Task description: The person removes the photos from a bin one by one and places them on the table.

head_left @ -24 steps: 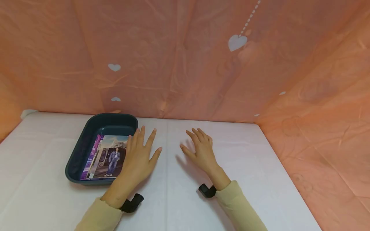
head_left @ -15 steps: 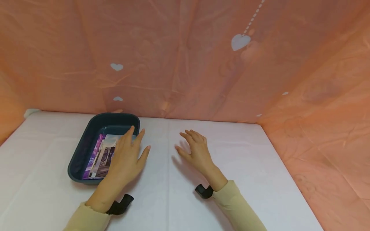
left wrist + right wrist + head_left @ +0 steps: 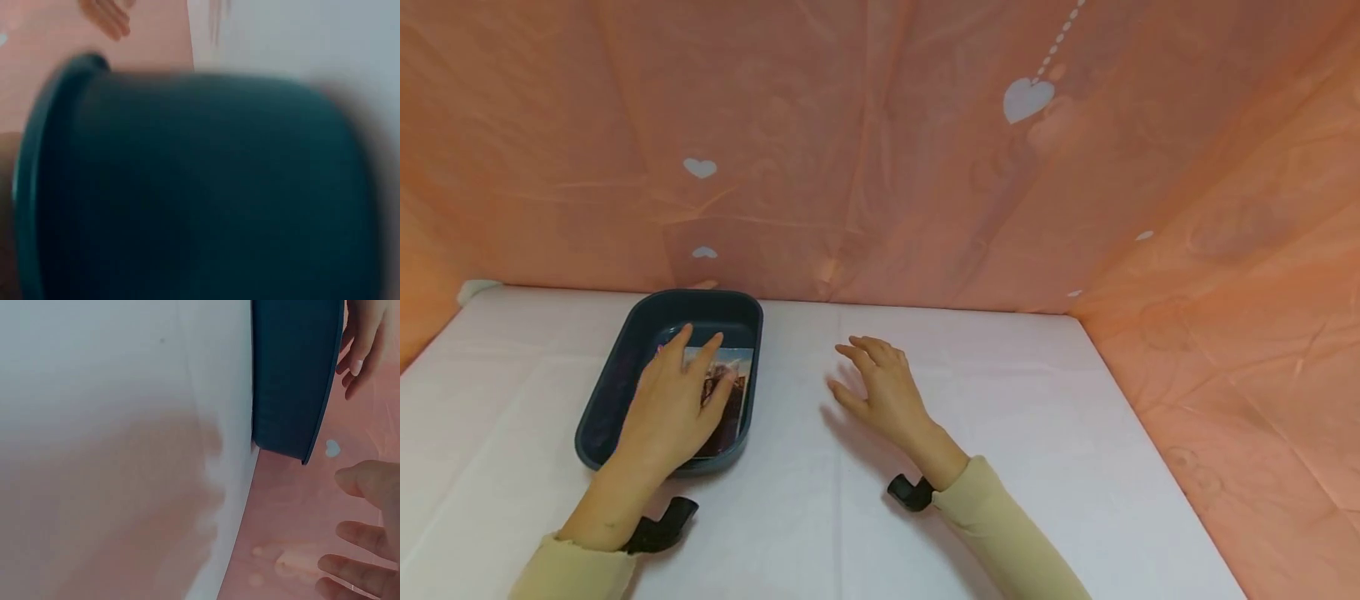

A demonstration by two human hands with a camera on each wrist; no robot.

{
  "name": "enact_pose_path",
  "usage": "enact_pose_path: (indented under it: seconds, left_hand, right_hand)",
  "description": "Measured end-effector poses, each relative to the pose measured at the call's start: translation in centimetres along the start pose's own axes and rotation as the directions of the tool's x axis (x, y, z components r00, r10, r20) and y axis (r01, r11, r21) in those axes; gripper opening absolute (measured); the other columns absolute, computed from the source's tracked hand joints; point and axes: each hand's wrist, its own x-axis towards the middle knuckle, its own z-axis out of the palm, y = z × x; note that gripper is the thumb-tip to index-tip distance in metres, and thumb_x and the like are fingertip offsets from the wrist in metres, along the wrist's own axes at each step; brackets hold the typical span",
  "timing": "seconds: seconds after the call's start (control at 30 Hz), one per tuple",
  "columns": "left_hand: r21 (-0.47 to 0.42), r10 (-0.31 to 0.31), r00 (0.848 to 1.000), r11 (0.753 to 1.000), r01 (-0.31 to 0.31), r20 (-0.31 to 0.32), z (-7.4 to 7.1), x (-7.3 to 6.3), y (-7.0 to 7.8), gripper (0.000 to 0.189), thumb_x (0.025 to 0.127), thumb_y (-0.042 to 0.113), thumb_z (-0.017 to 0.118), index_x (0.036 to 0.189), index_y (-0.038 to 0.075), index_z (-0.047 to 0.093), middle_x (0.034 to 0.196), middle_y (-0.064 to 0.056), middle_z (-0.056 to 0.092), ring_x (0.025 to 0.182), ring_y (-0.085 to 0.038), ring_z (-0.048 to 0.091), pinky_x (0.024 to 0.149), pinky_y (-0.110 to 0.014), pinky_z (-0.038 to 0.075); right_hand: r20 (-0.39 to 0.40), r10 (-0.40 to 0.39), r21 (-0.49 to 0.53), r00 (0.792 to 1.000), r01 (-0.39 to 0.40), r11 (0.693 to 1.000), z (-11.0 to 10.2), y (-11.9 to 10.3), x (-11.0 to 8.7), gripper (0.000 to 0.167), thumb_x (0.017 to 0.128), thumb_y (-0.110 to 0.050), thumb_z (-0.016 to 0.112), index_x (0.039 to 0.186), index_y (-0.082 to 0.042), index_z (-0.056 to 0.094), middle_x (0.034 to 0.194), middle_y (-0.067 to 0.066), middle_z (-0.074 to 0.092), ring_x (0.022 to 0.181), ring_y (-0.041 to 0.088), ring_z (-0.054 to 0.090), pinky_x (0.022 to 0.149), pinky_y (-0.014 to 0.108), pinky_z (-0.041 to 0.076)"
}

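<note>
A dark tray sits on the white tabletop. Over it, the left hand hovers, fingers spread, grip holding nothing; photos lie inside. Farther right, the right hand hangs with bent fingers, grip also holding nothing.

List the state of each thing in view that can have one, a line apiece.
Left hand: open over the tray, fingers apart; contact unclear
Right hand: open, raised above the cloth, holding nothing
Tray: upright on the cloth, open-topped, photos inside
Photos: lying in the tray, partly hidden by the left hand
Cloth: spread over the work surface, lightly creased
Backdrop: hanging, wrinkled
</note>
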Motion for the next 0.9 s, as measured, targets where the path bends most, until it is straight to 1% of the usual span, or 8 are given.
enact_pose_path:
  seconds: [0.07, 0.2, 0.4, 0.6, 0.77, 0.9]
  left_hand:
    - [0.023, -0.006, 1.000, 1.000, 0.006, -0.011, -0.5, 0.0, -0.8, 0.053, 0.093, 0.020, 0.059, 0.138, -0.004, 0.045, 0.144, -0.039, 0.028, 0.127, -0.058, 0.031, 0.104, -0.069, 0.021]
    - [0.035, -0.014, 1.000, 0.999, 0.015, -0.022, -1.2, -0.1, -2.3, 0.053, 0.093, 0.019, 0.058, 0.138, -0.006, 0.044, 0.144, -0.040, 0.027, 0.126, -0.059, 0.030, 0.105, -0.068, 0.020]
    - [0.019, -0.046, 0.999, 0.999, 0.046, -0.023, -1.6, -0.2, -4.2, 0.054, 0.095, 0.019, 0.055, 0.139, -0.008, 0.041, 0.143, -0.042, 0.025, 0.126, -0.060, 0.028, 0.102, -0.070, 0.022]
    - [0.043, -0.075, 0.997, 0.996, 0.077, -0.033, -1.8, -0.5, -5.4, 0.054, 0.094, 0.021, 0.053, 0.137, -0.010, 0.041, 0.139, -0.044, 0.028, 0.123, -0.061, 0.030, 0.099, -0.071, 0.023]
    - [0.063, -0.122, 0.992, 0.990, 0.123, -0.016, -2.1, -0.5, -6.2, 0.056, 0.094, 0.021, 0.052, 0.138, -0.011, 0.038, 0.140, -0.044, 0.025, 0.123, -0.061, 0.028, 0.097, -0.071, 0.024]
    - [0.064, -0.166, 0.986, 0.984, 0.166, 0.007, -2.4, -0.6, -6.9, 0.059, 0.095, 0.023, 0.051, 0.141, -0.010, 0.034, 0.142, -0.044, 0.022, 0.124, -0.062, 0.026, 0.097, -0.072, 0.022]
  right_hand:
    - [0.002, -0.006, -0.003, 1.000, 0.006, 1.000, 0.2, -0.2, 0.2, 0.042, 0.088, -0.030, 0.068, 0.123, -0.007, 0.062, 0.129, 0.014, 0.059, 0.124, 0.030, 0.050, 0.100, 0.045, 0.039]
    - [0.006, -0.014, -0.008, 1.000, 0.014, 1.000, 0.6, -0.4, 0.3, 0.042, 0.088, -0.030, 0.067, 0.123, -0.007, 0.062, 0.128, 0.014, 0.060, 0.123, 0.029, 0.051, 0.100, 0.045, 0.039]
    - [0.035, -0.012, 0.037, 0.999, 0.011, 0.999, 1.1, -1.0, 0.6, 0.042, 0.089, -0.029, 0.067, 0.123, -0.007, 0.062, 0.128, 0.015, 0.060, 0.123, 0.029, 0.051, 0.099, 0.045, 0.040]
    - [0.077, -0.010, 0.056, 0.997, 0.006, 0.998, 1.5, -1.5, 0.8, 0.042, 0.089, -0.030, 0.067, 0.124, -0.007, 0.061, 0.129, 0.013, 0.059, 0.123, 0.027, 0.050, 0.100, 0.044, 0.040]
    - [0.084, -0.012, 0.060, 0.996, 0.007, 0.998, 1.7, -1.8, 1.3, 0.043, 0.089, -0.031, 0.066, 0.126, -0.008, 0.061, 0.130, 0.011, 0.058, 0.124, 0.026, 0.050, 0.101, 0.042, 0.041]
    - [0.076, -0.032, 0.069, 0.997, 0.027, 0.997, 1.6, -2.0, 1.8, 0.043, 0.089, -0.030, 0.066, 0.126, -0.008, 0.060, 0.129, 0.012, 0.058, 0.123, 0.026, 0.050, 0.101, 0.041, 0.041]
